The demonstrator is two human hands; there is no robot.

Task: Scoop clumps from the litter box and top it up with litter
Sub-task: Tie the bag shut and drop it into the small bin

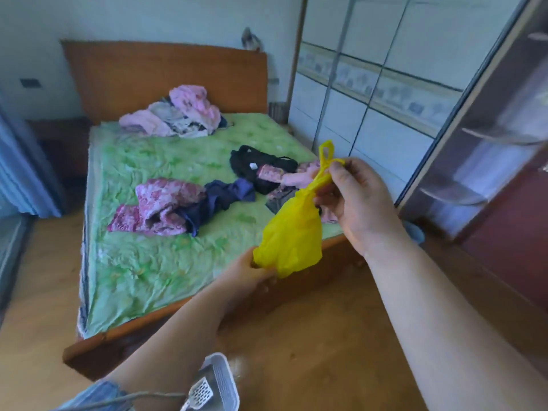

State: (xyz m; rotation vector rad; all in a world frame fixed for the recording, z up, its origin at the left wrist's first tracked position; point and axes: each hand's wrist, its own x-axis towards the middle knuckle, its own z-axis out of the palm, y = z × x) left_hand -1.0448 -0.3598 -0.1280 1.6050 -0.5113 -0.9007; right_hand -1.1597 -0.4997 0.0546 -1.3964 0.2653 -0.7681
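Right hand: fingers pinch the yellow bag at its twisted neck.
Left hand: grips the bag's bottom.
Litter box: well below both hands, scoop at it.
Risk: a slipping pinch or torn plastic would likely spill the contents onto the floor.

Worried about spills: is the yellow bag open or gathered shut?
Gathered shut: the yellow bag narrows to a bunched neck, pinched by the right hand.

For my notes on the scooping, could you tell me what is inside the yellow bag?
The yellow bag is opaque and its neck is twisted shut, so its contents are hidden. It bulges below; the right hand pinches the neck, the left hand holds the bottom.
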